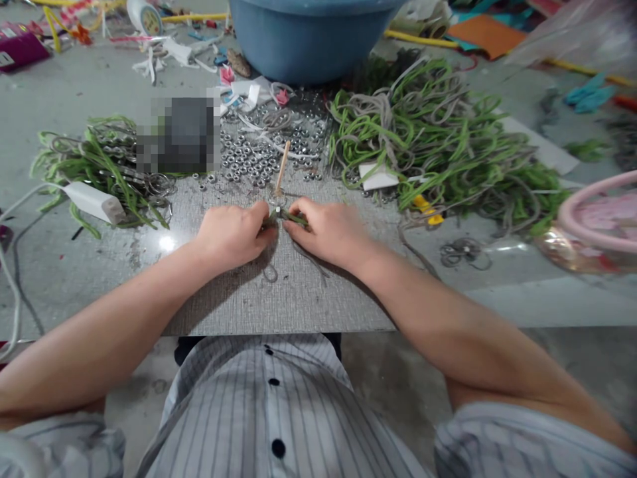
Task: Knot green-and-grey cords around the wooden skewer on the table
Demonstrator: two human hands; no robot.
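Observation:
My left hand [237, 232] and my right hand [323, 229] meet close together over the grey board, fingers closed in a pinch. Between them runs a short stretch of green and grey cord [294, 216], gripped at both sides. A small silvery metal piece [278, 210] sits on the cord in the gap between my fingertips. Loose grey cord ends hang below my right hand onto the board. Just beyond my fingers a thin wooden stick [283, 167] stands tilted. Many small metal nut-like rings [243, 159] lie scattered past it.
A blue basin [313, 40] stands at the back. Tangled green and grey cords [438, 139] heap at right; a smaller cord bundle [112, 156] lies left, beside a white charger [94, 202] with its cable. A pink-rimmed item [597, 206] is far right.

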